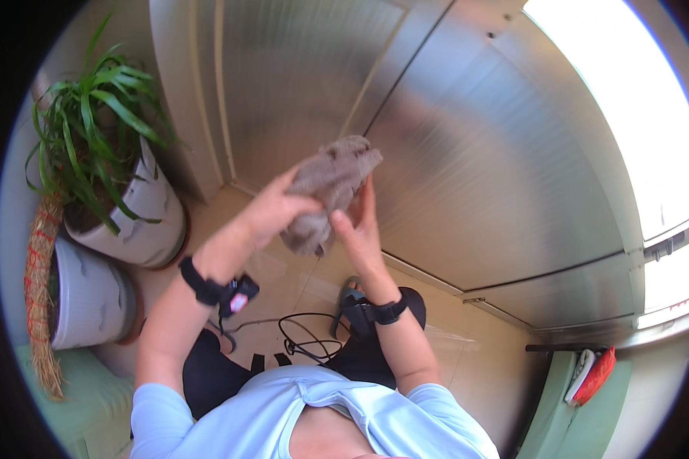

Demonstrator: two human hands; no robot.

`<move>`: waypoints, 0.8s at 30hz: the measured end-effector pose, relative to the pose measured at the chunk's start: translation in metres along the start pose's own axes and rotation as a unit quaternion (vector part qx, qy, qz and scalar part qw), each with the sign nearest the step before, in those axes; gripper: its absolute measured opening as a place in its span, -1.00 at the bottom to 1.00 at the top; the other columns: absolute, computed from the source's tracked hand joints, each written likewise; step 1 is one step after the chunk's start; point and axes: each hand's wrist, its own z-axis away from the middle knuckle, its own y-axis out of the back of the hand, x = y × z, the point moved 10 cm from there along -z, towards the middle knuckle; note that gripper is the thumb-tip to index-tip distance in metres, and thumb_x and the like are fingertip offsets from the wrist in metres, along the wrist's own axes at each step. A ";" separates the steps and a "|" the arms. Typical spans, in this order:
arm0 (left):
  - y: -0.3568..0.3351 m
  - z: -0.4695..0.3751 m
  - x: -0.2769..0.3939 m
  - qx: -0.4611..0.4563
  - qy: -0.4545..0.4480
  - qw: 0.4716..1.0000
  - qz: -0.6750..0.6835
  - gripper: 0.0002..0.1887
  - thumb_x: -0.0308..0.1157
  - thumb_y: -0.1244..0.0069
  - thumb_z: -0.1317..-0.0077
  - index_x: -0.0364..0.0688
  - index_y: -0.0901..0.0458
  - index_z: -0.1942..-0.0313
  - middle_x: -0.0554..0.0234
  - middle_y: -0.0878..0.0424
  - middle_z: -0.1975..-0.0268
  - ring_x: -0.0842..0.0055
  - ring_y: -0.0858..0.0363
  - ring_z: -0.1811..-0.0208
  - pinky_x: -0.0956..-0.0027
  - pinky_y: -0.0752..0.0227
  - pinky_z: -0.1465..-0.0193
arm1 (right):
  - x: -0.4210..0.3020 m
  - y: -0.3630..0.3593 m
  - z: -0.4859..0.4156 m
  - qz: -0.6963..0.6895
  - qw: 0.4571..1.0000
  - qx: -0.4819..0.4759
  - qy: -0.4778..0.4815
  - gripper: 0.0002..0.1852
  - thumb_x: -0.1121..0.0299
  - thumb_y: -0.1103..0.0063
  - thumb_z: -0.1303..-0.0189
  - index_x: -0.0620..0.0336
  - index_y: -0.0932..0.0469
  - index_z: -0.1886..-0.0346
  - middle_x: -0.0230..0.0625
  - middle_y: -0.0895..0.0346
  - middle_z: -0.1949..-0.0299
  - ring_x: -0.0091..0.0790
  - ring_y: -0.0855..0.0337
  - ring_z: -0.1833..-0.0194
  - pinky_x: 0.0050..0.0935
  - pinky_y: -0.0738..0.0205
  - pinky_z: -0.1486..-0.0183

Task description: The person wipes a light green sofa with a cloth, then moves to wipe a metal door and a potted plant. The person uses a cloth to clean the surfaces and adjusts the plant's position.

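A crumpled grey-brown cloth (pixel 336 178) is held up in front of a ribbed, shiny metallic panel (pixel 471 172). My left hand (pixel 281 203) grips it from the left, with the thumb across its near side. From the right, my right hand (pixel 359 221) holds the same cloth, its thumb against the lower folds and the fingers behind. Part of the cloth hangs below my left thumb. Both wrists wear black straps with small devices.
Two white pots (pixel 149 218) stand at the left, one with a long-leaved green plant (pixel 92 109). A bundle of straw tied with red (pixel 40 287) is beside them. Black cables (pixel 304 338) lie on the tiled floor near my feet. A red packet (pixel 596 376) rests on a green surface at right.
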 end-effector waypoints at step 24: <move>0.045 0.059 -0.021 0.148 -0.023 0.989 0.007 -0.50 -0.18 0.04 -0.42 -0.19 -0.43 -0.29 0.22 -0.45 -0.29 0.40 -0.50 -0.26 0.23 -0.42 -0.23 | -0.266 -0.002 -0.071 0.505 0.699 0.125 0.490 -0.20 0.47 -0.33 0.10 0.18 -0.33 -0.36 -0.01 -0.33 -0.26 0.09 -0.35 -0.28 -0.06 -0.34 -0.28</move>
